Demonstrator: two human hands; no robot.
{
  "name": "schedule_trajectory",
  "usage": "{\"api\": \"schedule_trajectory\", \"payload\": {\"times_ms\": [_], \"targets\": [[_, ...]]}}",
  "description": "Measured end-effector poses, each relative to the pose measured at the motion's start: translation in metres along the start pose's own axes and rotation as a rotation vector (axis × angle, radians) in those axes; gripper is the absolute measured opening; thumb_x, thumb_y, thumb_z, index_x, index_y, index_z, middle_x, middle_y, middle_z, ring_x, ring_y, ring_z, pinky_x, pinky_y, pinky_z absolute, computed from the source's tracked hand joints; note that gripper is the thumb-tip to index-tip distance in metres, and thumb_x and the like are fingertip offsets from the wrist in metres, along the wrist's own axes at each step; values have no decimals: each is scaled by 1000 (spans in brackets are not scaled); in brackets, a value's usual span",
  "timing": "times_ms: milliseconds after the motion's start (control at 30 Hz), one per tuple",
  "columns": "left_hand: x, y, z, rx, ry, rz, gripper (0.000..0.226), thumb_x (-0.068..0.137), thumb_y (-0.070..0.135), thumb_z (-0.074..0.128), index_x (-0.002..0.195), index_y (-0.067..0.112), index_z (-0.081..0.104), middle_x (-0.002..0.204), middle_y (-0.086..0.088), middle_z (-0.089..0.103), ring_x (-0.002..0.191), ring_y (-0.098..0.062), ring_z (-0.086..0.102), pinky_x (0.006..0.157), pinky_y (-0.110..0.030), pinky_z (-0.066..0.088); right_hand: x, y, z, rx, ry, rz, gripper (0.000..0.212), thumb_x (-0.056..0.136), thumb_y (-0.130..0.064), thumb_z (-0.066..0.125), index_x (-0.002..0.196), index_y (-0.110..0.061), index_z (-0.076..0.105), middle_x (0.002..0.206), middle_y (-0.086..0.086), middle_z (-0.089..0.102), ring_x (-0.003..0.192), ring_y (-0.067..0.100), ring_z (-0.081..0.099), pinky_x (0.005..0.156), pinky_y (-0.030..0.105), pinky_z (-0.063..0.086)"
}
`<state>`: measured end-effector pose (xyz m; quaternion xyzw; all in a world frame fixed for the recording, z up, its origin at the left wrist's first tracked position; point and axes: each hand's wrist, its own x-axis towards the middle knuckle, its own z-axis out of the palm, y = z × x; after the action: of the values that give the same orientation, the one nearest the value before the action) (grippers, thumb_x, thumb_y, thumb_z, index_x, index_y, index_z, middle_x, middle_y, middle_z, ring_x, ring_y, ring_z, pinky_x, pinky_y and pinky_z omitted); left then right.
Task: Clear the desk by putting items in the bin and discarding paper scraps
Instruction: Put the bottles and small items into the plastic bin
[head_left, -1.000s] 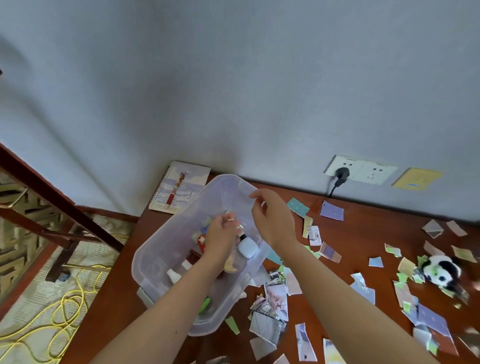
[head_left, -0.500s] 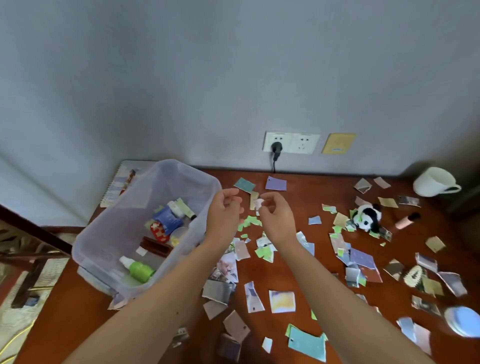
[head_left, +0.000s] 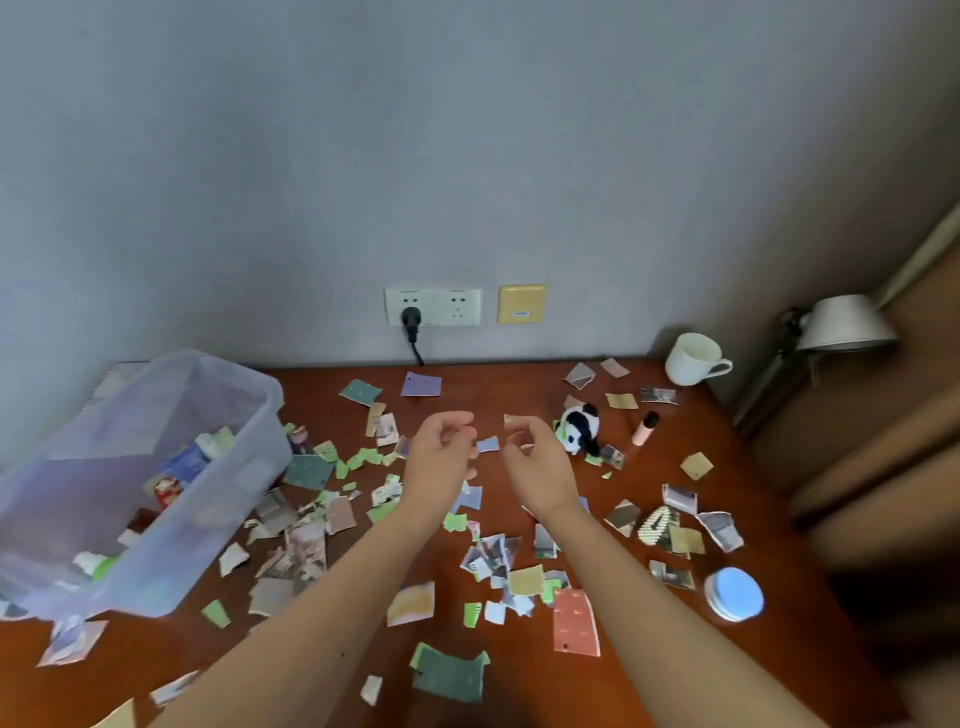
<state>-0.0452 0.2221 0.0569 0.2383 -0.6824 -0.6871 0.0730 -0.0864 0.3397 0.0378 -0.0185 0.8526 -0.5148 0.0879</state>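
text: none legible | yellow wall plate (head_left: 521, 303) — blue label blurred | red pack (head_left: 167, 490) in bin (head_left: 239, 371) — print unreadable

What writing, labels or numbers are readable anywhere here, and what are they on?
No text here is legible.
Yellow wall plate: a small blue mark, too small to read.
Red and white packet in the bin: print blurred.
Blue packet in the bin: print blurred.
Paper scraps on the desk: pictures and patterns only, no words readable.
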Motion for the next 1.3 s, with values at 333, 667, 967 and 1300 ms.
{"api": "schedule_trajectory", "payload": {"times_ms": [333,667,967,1300], "targets": [[-18,-9,100,53,-73,12,18,95,10,49,104,20,60,98,-3,63,78,-12,60,76,-35,54,8,46,-96,-28,34,3,22,90,-13,52,106,-28,56,100,-5,60,86,16,59,68,28,46],[-11,-12,163,134,-117,-17,16,97,15,50,108,18,60,94,1,62,80,-13,62,70,-28,53,28,75,-148,-4,55,54,26,89,-9,50,108,-25,57,103,-7,58,94,13,57,84,38,53],[21,-18,193,317,-118,11,24,96,16,48,117,17,59,109,-1,61,79,-9,56,63,-20,45,62,96,-169,-16,60,91,24,91,-12,52,111,-26,55,111,-2,56,93,10,56,62,20,42],[77,-26,216,443,-130,6,38,89,12,54,126,18,55,122,0,58,103,-15,56,81,-28,48,121,113,-171,-13,88,122,24,90,-11,53,108,-26,57,115,-3,56,99,11,56,70,21,44]]}}
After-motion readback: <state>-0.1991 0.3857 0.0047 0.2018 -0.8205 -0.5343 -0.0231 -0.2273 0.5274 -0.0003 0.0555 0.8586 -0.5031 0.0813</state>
